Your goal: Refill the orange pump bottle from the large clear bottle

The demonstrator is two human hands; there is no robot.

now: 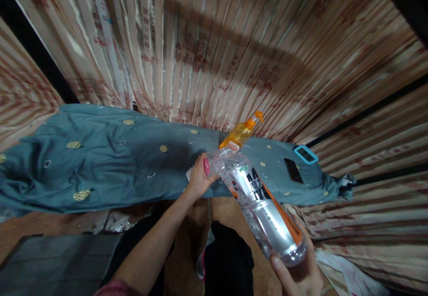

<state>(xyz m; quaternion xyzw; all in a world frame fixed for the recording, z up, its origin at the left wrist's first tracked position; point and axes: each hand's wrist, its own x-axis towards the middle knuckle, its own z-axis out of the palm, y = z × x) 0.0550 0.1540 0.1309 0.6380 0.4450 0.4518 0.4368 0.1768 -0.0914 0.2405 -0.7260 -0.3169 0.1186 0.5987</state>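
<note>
- Where the view comes nearest, the right hand (301, 273) grips the base of a clear plastic bottle (264, 207), its fingers (280, 269) wrapped up around the bottom from beneath.
- Beside it, lower in view, the person's dark-clad legs (227, 260) stand on a brownish floor (187, 260), with a dark grey slab (60, 256) off to the left.
- The bottle slants up and to the left, held in the air in front of the near edge of the bed (100, 162); it is see-through, with a silvery label bearing black lettering and an orange stripe.
- At the bottle's upper end the left hand (199, 178) is closed around the neck, fingers clenched on it, a pink-painted thumbnail showing.
- Whether a cap sits under that hand cannot be told.
- Behind the hands the bed is covered by a rumpled blue-grey sheet dotted with small yellow rounds.
- Just past the bottle's neck, an orange pump bottle (240, 133) stands at the bed's far edge.
- Toward the bed's right end lie a dark phone (293, 170) and, near it, a small device with a light-blue frame (306, 154).
- Farthest off, striped curtains (214, 46) with reddish patterning hang behind the bed.
</note>
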